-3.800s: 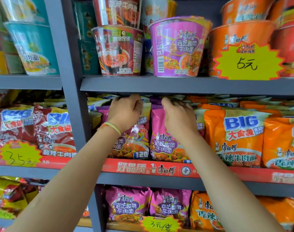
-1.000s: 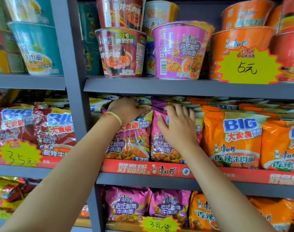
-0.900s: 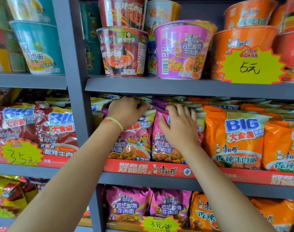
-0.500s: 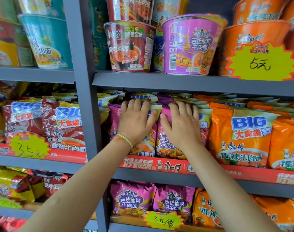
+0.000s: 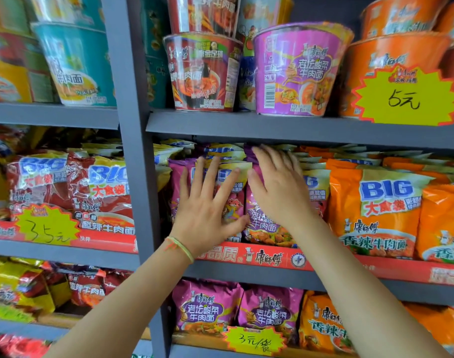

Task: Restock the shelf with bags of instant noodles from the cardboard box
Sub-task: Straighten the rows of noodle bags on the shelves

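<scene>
Fingers (image 5: 208, 174) of the left hand (image 5: 205, 213): straight, spread, laid flat on the face of the left purple plastic noodle bag (image 5: 229, 202). Nothing gripped. Thin yellow-green band (image 5: 180, 248) on that wrist.

Fingers (image 5: 270, 161) of the right hand (image 5: 277, 192): also straight, slightly blurred, palm pressed on the neighbouring right purple plastic noodle bag (image 5: 262, 228); the tips reach its top edge, just under the grey metal upper shelf board (image 5: 298, 130). Nothing gripped here either.

Both bags stand upright side by side at the front of the middle grey shelf, behind the red printed shelf-edge strip (image 5: 270, 257). More bags of the same kind are stacked behind them. Orange plastic noodle bags (image 5: 375, 210) touch the right bag's far side; the grey upright post (image 5: 135, 177) stands just left of the left bag.

Step in hand, as I judge it: pressing and squaring the two front bags into their row, placing done, tidying under way.

Next move likely calls for lifting both hands off without dragging the bags forward, then going back to the cardboard box, which is not in view.

Above: purple paper noodle bowl (image 5: 298, 71), with a yellow starburst price tag (image 5: 406, 96) farther right.
</scene>
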A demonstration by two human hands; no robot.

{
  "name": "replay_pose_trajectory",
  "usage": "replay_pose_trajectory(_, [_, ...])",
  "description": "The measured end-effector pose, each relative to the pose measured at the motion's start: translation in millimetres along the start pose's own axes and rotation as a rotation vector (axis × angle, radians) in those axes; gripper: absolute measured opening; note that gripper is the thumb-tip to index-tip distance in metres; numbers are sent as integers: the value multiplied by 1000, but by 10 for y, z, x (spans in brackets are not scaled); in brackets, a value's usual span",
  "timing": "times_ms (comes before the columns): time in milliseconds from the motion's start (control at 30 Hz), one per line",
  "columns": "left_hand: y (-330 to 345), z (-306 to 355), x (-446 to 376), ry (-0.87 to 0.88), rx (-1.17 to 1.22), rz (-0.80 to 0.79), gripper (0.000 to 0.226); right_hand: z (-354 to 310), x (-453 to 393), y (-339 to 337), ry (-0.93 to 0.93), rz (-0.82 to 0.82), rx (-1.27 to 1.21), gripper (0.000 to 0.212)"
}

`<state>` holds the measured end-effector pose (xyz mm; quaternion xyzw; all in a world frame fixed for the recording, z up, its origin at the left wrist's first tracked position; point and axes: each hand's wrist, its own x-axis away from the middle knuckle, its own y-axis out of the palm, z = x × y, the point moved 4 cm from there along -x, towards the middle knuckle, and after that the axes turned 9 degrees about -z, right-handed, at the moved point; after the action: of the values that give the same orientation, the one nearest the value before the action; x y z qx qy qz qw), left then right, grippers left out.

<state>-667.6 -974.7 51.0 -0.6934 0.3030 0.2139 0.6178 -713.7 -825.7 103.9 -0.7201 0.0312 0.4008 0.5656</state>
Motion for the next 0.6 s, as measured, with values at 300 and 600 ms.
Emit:
replay_pose_trajectory(300, [95,-29,-30,-54,-10,-91,99,-293,-246,177,-45,-106,0,63])
replay_pose_trajectory(600, [166,-90,-57,-59,12,-91,103,210,301,252,85,-99,212,69])
